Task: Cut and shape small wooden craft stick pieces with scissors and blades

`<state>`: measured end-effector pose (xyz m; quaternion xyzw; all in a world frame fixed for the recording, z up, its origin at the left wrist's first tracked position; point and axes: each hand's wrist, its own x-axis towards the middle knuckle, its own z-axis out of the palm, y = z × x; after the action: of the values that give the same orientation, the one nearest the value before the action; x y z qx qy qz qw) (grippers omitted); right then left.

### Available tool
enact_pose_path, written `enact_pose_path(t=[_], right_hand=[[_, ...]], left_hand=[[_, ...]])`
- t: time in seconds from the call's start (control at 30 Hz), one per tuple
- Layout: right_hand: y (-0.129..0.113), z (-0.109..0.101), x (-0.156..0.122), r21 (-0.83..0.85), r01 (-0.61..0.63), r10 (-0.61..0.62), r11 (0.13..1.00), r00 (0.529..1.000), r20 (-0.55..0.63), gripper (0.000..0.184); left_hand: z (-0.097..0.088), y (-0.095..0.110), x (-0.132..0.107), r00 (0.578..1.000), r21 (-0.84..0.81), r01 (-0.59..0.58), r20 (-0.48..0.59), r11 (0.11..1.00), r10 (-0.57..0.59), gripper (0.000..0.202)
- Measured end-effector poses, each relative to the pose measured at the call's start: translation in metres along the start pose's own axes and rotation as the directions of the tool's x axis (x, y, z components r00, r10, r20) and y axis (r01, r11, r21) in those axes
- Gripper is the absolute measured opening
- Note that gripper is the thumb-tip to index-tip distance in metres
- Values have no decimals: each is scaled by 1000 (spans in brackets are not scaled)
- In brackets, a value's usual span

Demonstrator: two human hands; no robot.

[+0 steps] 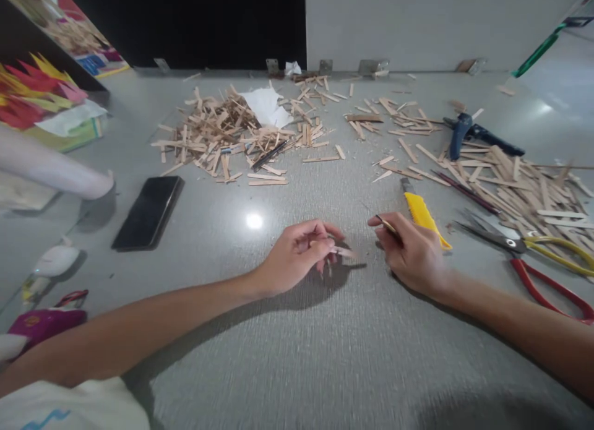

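Stick piece [344, 252], short, flat and pale, lies just below the middle of the frame, pinched at one end by the left hand [297, 253]. Its fingers are curled in and grasping it, and its free end points right, low over the grey surface [297, 356]. The right hand [413, 252] rests on the surface a little apart to the right, its thumb and forefinger closed on a thin sliver [385, 224] that points up and left toward the other hand. The two held pieces do not touch.

A yellow utility knife [421, 213] lies just behind the right hand, touching or nearly touching its knuckles; I cannot tell which. Scissors [533, 247] with yellow and red handles lie to the right of that hand.

A black phone [148, 212] lies flat at the left of centre, well apart from both hands. A heap of wooden sticks [218, 136] fills the upper middle of the frame, with a scrap of white paper [266, 105] on it. A second spread of sticks [510, 182] covers the right side, and a blue glue gun [464, 133] lies at its upper edge.
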<state>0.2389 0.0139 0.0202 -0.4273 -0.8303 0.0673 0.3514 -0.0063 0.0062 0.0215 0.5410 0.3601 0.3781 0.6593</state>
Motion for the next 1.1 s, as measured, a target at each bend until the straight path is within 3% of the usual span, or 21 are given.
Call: enact_pose_path(t=[0.17,0.27,0.43,0.6,0.67,0.77,0.9,1.1], right_hand=[[4,2,-3,-1,-111,111,994,992,-55,10],[4,2,-2,-25,-128,126,991,991,-50,9],[1,-1,2,-70,-151,152,986,988,5,11],[2,1,4,-66,-163,166,984,985,38,10],[3,1,4,-70,-154,158,986,986,50,10],[4,1,3,-82,-146,150,986,987,54,11],[7,1,2,-100,-140,146,985,987,61,16],[5,2,0,-98,-82,84,992,996,14,17]], left_hand=[[-4,2,3,992,-85,83,100,993,-74,33],[-5,4,3,990,-77,112,97,991,-104,30],[-4,6,2,984,152,107,123,983,-126,21],[-1,8,-5,955,238,125,236,963,-182,47],[0,9,-7,946,237,136,256,962,-197,44],[1,7,-8,970,201,127,179,971,-163,20],[-1,3,-4,982,99,161,79,982,-169,27],[-3,0,0,996,136,83,14,987,-85,22]])
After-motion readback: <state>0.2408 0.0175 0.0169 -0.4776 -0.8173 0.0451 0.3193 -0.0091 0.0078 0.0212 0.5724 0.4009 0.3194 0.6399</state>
